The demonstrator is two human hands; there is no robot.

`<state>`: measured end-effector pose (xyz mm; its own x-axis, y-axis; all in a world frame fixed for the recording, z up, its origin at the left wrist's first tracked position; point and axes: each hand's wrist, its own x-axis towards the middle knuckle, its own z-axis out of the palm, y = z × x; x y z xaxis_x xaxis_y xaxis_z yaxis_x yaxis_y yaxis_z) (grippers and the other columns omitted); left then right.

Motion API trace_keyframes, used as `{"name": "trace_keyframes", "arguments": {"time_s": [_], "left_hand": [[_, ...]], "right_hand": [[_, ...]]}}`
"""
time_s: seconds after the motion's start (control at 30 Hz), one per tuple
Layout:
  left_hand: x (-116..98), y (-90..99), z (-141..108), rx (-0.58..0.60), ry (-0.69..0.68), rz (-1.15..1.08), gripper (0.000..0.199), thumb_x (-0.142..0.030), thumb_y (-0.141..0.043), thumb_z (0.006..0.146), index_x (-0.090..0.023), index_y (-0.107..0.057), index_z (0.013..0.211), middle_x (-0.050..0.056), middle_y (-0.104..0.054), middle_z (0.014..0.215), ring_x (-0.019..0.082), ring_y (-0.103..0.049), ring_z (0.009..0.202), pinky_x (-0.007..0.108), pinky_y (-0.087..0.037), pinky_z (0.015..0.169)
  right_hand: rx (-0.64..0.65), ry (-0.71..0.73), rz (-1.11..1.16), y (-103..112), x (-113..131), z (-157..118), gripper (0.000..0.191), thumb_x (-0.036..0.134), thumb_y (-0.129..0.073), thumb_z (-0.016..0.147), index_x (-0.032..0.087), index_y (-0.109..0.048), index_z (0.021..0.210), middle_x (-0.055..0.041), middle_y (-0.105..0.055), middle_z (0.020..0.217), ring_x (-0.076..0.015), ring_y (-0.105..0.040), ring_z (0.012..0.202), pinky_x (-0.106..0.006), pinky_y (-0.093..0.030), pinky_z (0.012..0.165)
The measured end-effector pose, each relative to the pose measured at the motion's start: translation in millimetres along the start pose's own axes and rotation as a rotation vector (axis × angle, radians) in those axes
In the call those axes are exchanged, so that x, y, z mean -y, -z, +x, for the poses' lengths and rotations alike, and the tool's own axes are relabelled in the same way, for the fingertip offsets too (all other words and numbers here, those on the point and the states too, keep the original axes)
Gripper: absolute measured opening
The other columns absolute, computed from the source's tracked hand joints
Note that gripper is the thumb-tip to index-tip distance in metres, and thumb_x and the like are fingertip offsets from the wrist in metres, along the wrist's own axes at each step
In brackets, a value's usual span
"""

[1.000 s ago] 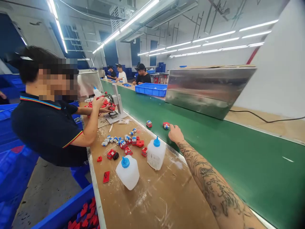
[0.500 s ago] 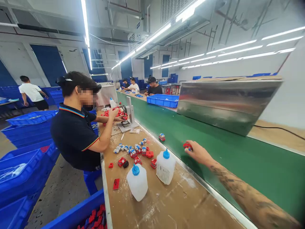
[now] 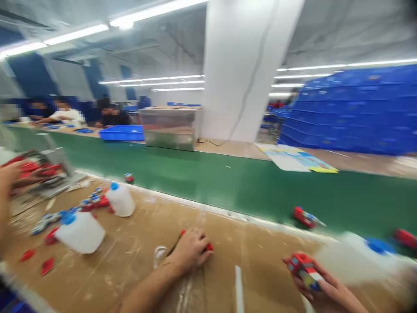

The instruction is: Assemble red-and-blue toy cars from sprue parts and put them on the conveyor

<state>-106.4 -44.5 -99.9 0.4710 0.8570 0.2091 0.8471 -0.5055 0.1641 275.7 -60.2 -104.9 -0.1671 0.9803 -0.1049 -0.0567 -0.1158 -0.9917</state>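
My left hand [image 3: 192, 248] lies palm-down on the brown bench, its fingers curled over a red piece [image 3: 209, 247] with a dark part beside it. The hand hides most of that piece. At the lower right my right hand [image 3: 322, 287] grips a red toy vehicle [image 3: 302, 266] with blue windows and white and yellow parts, held above the bench. On the green belt rest another red toy vehicle [image 3: 305, 217] and, at the right edge, a blurred red piece [image 3: 405, 238]. A white bottle with a blue cap [image 3: 379, 245] stands beside my right hand.
Two more white bottles [image 3: 121, 200] [image 3: 81, 232] and a cluster of toy parts [image 3: 94, 200] sit at left. A co-worker's hands [image 3: 19, 174] are by a metal fixture [image 3: 58, 163]. Past the green belt [image 3: 208, 174] are a blue tray [image 3: 122, 133] and stacked blue crates [image 3: 352, 113].
The view has swung right. My left hand has come into view on the bench. My right hand has left the belt and is over the bench, holding a red toy vehicle.
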Motion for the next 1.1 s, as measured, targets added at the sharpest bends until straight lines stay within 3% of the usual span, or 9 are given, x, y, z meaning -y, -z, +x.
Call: {"name": "trace_keyframes", "arguments": {"time_s": [0.13,0.23,0.3,0.37,0.47,0.63,0.73,0.9,1.1], "left_hand": [[-39,0.4,1,0.057,-0.257,0.026,0.025,-0.017,-0.050,0.091,-0.021,-0.062,0.113,0.010,-0.064,0.118,0.024,-0.058,0.101,0.038,-0.049,0.088],[-70,-4.8,-5,0.159,-0.446,0.020,0.029,-0.014,-0.055,0.086,-0.023,-0.062,0.112,0.007,-0.062,0.126,0.027,-0.054,0.110,0.040,-0.049,0.095],[-87,-5.0,-11,0.189,-0.452,-0.041,0.033,-0.013,-0.060,0.078,-0.024,-0.062,0.109,0.006,-0.062,0.126,0.027,-0.051,0.118,0.040,-0.045,0.104],[-100,-2.5,-17,0.184,-0.369,-0.106,0.036,-0.010,-0.060,0.074,-0.024,-0.062,0.107,0.006,-0.064,0.119,0.026,-0.051,0.119,0.039,-0.042,0.108],[-110,-0.6,-24,0.109,-0.127,-0.118,0.030,-0.010,-0.051,0.082,-0.024,-0.062,0.106,0.007,-0.065,0.110,0.024,-0.058,0.109,0.037,-0.050,0.097],[-104,-7.7,-31,-0.037,0.202,0.011,0.032,-0.020,-0.045,0.091,-0.022,-0.059,0.120,0.012,-0.059,0.124,0.024,-0.061,0.112,0.036,-0.052,0.094],[-97,-1.9,-25,0.060,0.322,0.163,0.037,-0.026,-0.051,0.089,-0.017,-0.057,0.124,0.015,-0.058,0.126,0.029,-0.057,0.120,0.039,-0.047,0.099],[-90,26.1,-5,0.363,0.452,0.277,0.023,-0.014,-0.048,0.086,-0.014,-0.062,0.105,0.013,-0.064,0.110,0.025,-0.060,0.109,0.031,-0.045,0.089],[-82,43.5,0,0.485,0.473,0.270,0.022,-0.010,-0.051,0.082,-0.016,-0.064,0.098,0.009,-0.067,0.099,0.025,-0.063,0.101,0.031,-0.045,0.085]], "right_hand": [[0.059,-0.037,0.353,0,12,-52,0.061,0.055,-0.084,0.063,0.037,-0.064,0.118,-0.0106,-0.067,0.119,-0.0252,-0.065,0.076,-0.038,-0.047,0.063],[0.211,0.063,0.374,-1,22,-55,0.060,0.041,-0.090,0.061,0.033,-0.063,0.114,-0.0076,-0.064,0.119,-0.0207,-0.062,0.080,-0.032,-0.046,0.065],[0.272,0.139,0.293,0,21,-48,0.054,0.032,-0.089,0.063,0.029,-0.064,0.111,-0.0067,-0.064,0.114,-0.0211,-0.061,0.089,-0.034,-0.047,0.076],[0.276,0.187,0.215,0,14,-39,0.050,0.028,-0.088,0.065,0.025,-0.064,0.109,-0.0063,-0.064,0.109,-0.0227,-0.060,0.098,-0.036,-0.046,0.084],[0.218,0.198,0.244,0,-2,-29,0.053,0.027,-0.087,0.064,0.025,-0.059,0.109,-0.0052,-0.064,0.109,-0.0219,-0.061,0.095,-0.036,-0.047,0.085],[0.234,0.132,0.328,3,-18,-32,0.053,0.029,-0.086,0.065,0.026,-0.056,0.109,-0.0031,-0.064,0.107,-0.0222,-0.066,0.089,-0.036,-0.049,0.080],[0.216,0.176,0.289,8,-20,-34,0.051,0.033,-0.087,0.064,0.023,-0.059,0.106,-0.0045,-0.068,0.101,-0.0228,-0.065,0.088,-0.036,-0.048,0.080],[0.194,0.172,0.343,12,-20,-31,0.050,0.035,-0.089,0.062,0.022,-0.061,0.101,-0.0058,-0.073,0.098,-0.0245,-0.066,0.090,-0.038,-0.048,0.083],[0.105,0.124,0.506,18,-22,-27,0.053,0.034,-0.089,0.062,0.021,-0.063,0.107,-0.0089,-0.073,0.106,-0.0267,-0.066,0.101,-0.043,-0.048,0.093]]}}
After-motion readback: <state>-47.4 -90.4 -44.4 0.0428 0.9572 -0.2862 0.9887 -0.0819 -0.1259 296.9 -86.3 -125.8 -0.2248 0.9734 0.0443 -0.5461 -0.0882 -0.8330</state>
